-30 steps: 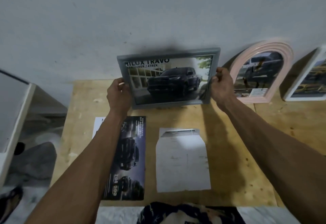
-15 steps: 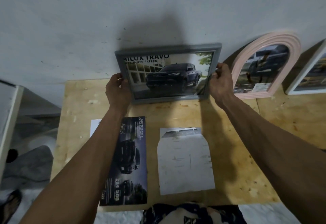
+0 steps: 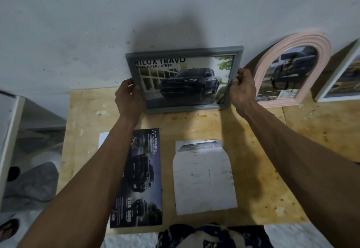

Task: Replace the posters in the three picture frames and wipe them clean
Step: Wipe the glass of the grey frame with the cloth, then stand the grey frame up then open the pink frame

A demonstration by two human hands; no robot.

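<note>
left hand and right hand clamp the grey frame by its sides; best eased squarely against the wall, bottom edge on the table.

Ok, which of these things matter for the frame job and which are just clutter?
For the job:
grey frame, held by left hand and right hand
pink arched frame
white frame
dark truck poster
pale sheet

Lying about:
grey cloth
sandal

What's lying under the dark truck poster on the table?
A white sheet pokes out from under the dark truck poster at its upper left corner. The left forearm crosses that spot, so the rest of the sheet and anything else beneath stays hidden.
</note>
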